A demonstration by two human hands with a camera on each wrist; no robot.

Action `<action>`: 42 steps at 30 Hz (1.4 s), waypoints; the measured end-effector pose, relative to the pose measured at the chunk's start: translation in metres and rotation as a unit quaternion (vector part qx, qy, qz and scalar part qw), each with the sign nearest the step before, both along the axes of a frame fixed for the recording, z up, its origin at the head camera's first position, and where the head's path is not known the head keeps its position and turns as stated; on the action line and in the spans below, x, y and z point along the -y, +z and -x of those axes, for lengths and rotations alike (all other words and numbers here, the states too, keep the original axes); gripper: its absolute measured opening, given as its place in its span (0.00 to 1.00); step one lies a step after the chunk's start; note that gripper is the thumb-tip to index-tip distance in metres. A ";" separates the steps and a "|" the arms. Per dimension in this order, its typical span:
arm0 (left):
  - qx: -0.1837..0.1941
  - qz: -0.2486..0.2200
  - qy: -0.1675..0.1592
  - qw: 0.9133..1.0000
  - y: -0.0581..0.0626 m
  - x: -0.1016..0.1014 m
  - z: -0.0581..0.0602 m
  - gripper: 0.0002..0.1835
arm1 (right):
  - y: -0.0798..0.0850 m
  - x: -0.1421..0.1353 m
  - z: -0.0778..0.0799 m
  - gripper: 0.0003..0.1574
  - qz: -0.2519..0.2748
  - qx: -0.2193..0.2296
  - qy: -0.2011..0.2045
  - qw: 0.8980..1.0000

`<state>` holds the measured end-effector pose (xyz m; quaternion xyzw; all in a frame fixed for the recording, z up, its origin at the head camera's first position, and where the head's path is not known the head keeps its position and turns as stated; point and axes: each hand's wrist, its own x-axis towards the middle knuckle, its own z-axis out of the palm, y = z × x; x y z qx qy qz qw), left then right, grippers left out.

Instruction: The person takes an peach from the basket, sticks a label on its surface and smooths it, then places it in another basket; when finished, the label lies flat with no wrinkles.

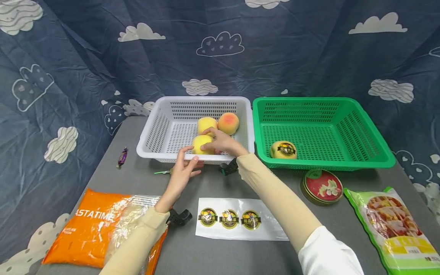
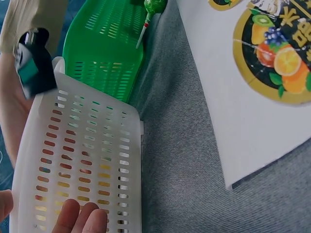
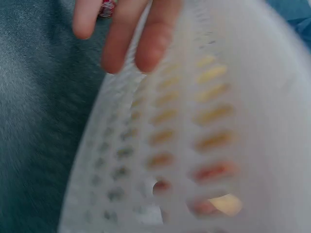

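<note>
1. The right hand [image 1: 225, 144] is curling thumb and fingers around the front peach [image 1: 198, 143].
2. This peach is sitting in the white basket [image 1: 149, 154].
3. The left hand [image 1: 181, 170] is spreading its fingers at the basket's front wall.

The glossy orange plastic bag [image 1: 103, 229] reads "ASTATIME". Round black-and-gold stickers [image 1: 229, 219] on a white rectangular sheet [image 1: 269, 231] bear Chinese lettering, including "水"; a similar label [image 1: 286, 149] on a round yellow fruit [image 1: 273, 150] shows tiny characters.
</note>
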<state>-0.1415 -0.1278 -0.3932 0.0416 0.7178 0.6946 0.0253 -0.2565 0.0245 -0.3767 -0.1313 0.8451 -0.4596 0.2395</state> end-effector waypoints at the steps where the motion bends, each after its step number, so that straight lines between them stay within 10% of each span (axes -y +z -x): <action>1: -0.002 0.004 0.001 1.000 0.000 0.000 0.000 0.24 | 0.003 -0.003 0.000 0.36 0.009 0.000 -0.004 1.000; 10: -0.009 0.016 0.001 1.000 -0.001 0.000 0.000 0.24 | 0.047 -0.045 -0.015 0.36 0.091 -0.035 -0.019 0.995; 19: -0.010 0.018 0.008 1.000 -0.002 0.000 -0.002 0.24 | 0.066 -0.093 -0.067 0.36 0.123 -0.075 0.006 0.990; 31: -0.016 0.028 0.013 0.999 -0.003 0.000 -0.002 0.23 | 0.015 -0.126 -0.125 0.32 0.111 -0.083 0.014 0.990; 42: -0.022 0.032 0.019 0.999 -0.028 0.004 0.009 0.24 | -0.040 -0.127 -0.131 0.34 0.047 -0.129 -0.018 0.990</action>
